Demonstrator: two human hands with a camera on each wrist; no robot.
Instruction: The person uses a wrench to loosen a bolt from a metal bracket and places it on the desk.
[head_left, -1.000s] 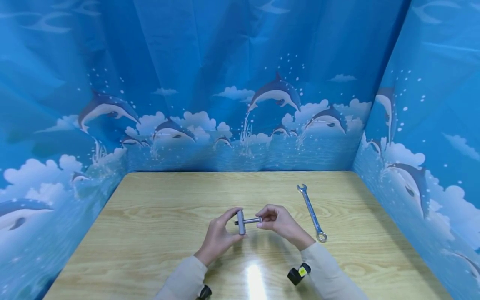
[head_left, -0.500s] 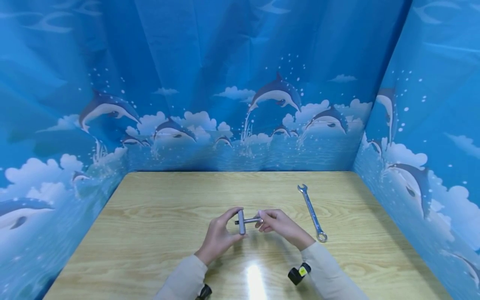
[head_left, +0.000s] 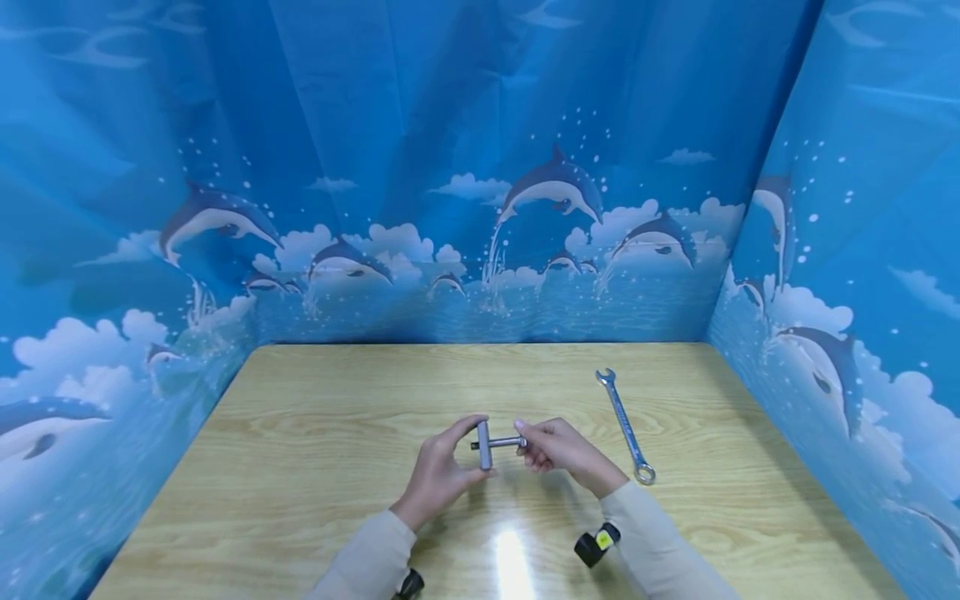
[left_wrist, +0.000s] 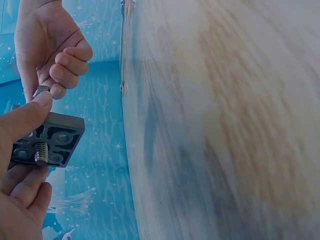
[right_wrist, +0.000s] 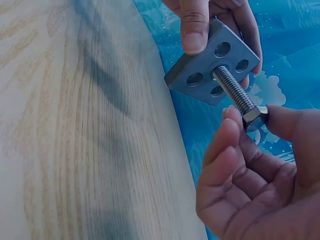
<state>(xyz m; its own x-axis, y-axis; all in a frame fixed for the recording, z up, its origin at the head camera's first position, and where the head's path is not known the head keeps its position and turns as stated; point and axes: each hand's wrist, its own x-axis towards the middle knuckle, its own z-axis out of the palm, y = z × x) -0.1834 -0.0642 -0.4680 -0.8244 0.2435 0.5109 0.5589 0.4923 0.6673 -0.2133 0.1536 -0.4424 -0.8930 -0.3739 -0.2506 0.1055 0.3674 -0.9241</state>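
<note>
My left hand [head_left: 437,468] grips a grey square metal plate [head_left: 484,450] by its edges, above the table. A hex bolt [head_left: 507,442] passes through the plate's centre hole, its threaded end [left_wrist: 41,153] sticking out of the ribbed back in the left wrist view. Smaller holes surround the centre on the flat face [right_wrist: 200,65]. With thumb and fingers my right hand [head_left: 566,454] pinches the bolt's hex head [right_wrist: 255,119]. A long stretch of thread [right_wrist: 234,90] shows between head and plate in the right wrist view.
A combination wrench [head_left: 625,425] lies on the wood-grain table [head_left: 322,433], right of my right hand. Blue dolphin-print curtains [head_left: 405,208] hang along the table's back and sides. A black wrist camera [head_left: 592,548] sits at my right sleeve.
The fingers of my right hand have shifted around the bolt head, the thumb moving from below to the top. The left hand and the plate are nearly still.
</note>
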